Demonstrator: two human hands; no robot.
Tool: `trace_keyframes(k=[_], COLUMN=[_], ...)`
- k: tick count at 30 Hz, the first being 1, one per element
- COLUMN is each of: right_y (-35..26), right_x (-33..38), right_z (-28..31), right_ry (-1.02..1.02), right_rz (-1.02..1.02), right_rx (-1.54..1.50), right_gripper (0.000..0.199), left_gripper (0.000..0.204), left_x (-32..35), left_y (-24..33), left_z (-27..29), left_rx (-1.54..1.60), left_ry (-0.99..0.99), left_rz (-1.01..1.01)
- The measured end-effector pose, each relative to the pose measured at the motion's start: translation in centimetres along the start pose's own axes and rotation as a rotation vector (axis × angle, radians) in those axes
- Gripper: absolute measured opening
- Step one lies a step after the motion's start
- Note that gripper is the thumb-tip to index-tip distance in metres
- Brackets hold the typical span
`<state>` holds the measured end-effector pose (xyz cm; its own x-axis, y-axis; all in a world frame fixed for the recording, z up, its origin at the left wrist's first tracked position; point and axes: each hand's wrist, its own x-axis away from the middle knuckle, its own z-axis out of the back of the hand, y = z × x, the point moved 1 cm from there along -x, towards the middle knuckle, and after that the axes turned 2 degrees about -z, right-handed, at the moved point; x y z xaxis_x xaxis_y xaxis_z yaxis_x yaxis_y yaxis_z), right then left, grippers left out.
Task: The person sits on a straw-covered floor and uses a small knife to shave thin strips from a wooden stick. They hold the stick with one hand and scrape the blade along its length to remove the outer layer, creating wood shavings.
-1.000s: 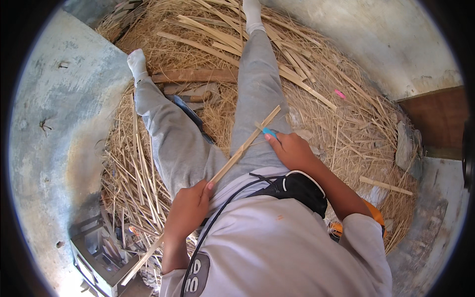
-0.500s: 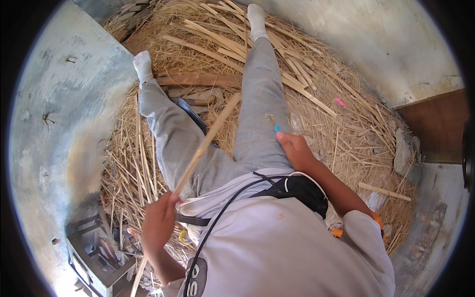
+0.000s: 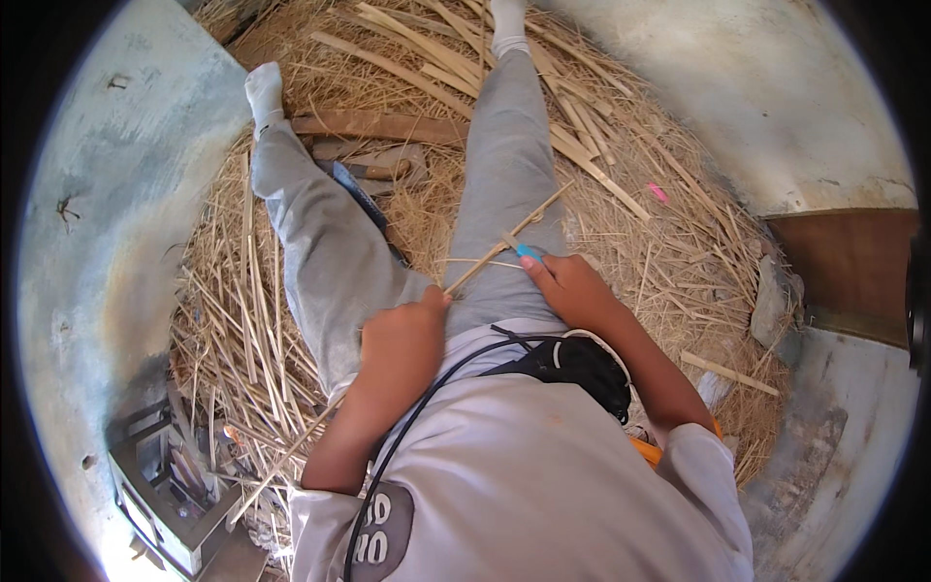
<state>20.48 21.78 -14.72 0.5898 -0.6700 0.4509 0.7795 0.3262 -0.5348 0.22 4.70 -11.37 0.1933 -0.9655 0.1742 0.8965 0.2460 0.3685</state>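
Observation:
My left hand (image 3: 405,335) is closed around the lower end of a thin bamboo strip (image 3: 469,274), which slants up and right over my right thigh. My right hand (image 3: 579,289) is wrapped round a small knife with a blue handle (image 3: 525,251). Its short blade lies against the strip, past my left fingertips. A thin pale sliver (image 3: 485,261) crosses beneath the strip near the knife. Both hands are above my lap, between my grey-trousered legs, and the palms are hidden.
Bamboo strips (image 3: 427,58) and straw-like shavings (image 3: 679,281) cover the floor. A brown plank (image 3: 388,127), a wooden-handled tool (image 3: 378,171) and a blue-edged tool (image 3: 359,197) lie by my left leg. A pink object (image 3: 658,192) lies right. A wooden frame (image 3: 160,495) stands lower left; walls enclose both sides.
My left hand has moved right and up to my lap with a bamboo strip. My right hand has shifted slightly left, and the knife blade now meets the strip.

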Motion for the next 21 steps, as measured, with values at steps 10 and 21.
trace_keyframes(k=[10,21], right_y=[-0.5,-1.0], right_x=[0.2,0.6], right_z=[-0.3,-0.6], right_ry=[0.000,0.034], right_rz=[0.002,0.049], right_rx=[0.146,0.158], right_gripper=[0.066,0.063], left_gripper=[0.025,0.022], left_x=[2.8,4.0], left_y=[0.4,0.3], left_z=[1.2,2.3], left_rx=[-0.062,-0.063], left_ry=[-0.018,0.007], left_rz=[0.042,-0.013])
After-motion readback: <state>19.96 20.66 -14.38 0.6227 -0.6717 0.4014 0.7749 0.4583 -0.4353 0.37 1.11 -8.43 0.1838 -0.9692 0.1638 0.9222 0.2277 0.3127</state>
